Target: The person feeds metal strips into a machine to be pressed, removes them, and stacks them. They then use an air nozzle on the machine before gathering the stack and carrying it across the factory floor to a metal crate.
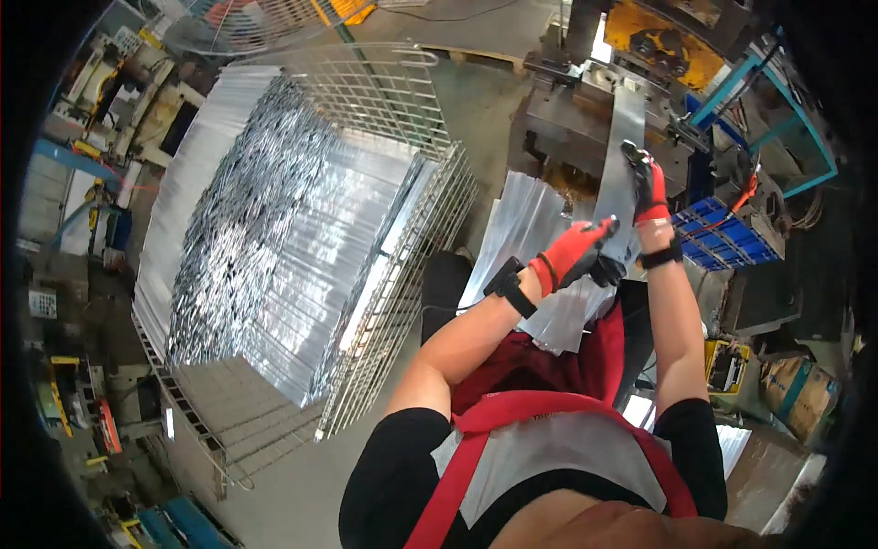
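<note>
A long, flat silvery metal strip (622,137) runs from my lap to the machine (576,110) in front of me. My left hand (579,254), in a red and black glove, grips the strip's near end, thumb on top and fingers underneath. Farther along, my right hand (649,189), gloved alike, holds the strip's right edge; some of its fingertips are hidden. Beneath and left of the held strip lies a fanned stack of similar metal strips (521,224), reaching over my red apron (512,371).
A large wire cage (402,265) full of stacked metal strips (320,247) stands on the left. Right of the machine are a blue crate (727,236) and a teal metal frame (814,183). A cardboard box (800,393) sits at the lower right.
</note>
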`<state>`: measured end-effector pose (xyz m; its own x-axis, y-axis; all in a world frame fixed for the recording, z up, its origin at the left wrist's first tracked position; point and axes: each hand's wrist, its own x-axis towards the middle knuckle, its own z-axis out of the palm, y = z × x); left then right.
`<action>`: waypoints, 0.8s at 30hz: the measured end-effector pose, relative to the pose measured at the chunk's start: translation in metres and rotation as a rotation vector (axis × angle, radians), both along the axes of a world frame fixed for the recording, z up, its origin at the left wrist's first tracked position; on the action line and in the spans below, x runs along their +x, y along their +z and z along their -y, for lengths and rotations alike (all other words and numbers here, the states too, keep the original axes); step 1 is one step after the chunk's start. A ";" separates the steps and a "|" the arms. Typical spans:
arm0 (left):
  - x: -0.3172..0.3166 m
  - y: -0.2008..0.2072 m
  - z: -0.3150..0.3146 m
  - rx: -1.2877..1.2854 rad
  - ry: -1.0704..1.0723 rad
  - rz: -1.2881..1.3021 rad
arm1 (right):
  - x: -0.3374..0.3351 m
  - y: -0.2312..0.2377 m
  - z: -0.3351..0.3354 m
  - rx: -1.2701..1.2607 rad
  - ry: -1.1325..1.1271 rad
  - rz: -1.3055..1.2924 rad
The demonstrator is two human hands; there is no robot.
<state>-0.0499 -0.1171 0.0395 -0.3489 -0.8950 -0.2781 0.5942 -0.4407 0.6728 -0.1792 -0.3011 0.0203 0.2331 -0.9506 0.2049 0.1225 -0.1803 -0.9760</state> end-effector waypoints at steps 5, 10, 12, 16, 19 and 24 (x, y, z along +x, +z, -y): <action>0.009 0.010 -0.052 -0.203 -0.104 0.024 | -0.022 -0.009 -0.090 -0.105 0.046 0.092; 0.020 -0.032 -0.107 -0.448 -0.011 0.208 | -0.029 -0.063 -0.167 0.329 -0.104 0.275; 0.003 -0.028 -0.114 0.021 -0.072 0.257 | -0.030 -0.072 -0.179 0.533 -0.010 0.541; -0.003 -0.037 -0.129 -0.269 0.231 1.211 | -0.012 -0.044 -0.200 0.508 -0.011 0.316; -0.002 -0.020 -0.123 -0.007 0.191 1.057 | -0.033 -0.053 -0.189 0.587 0.087 0.044; 0.043 -0.068 -0.123 -0.288 0.493 1.552 | -0.022 -0.022 -0.207 -0.003 -0.191 -0.956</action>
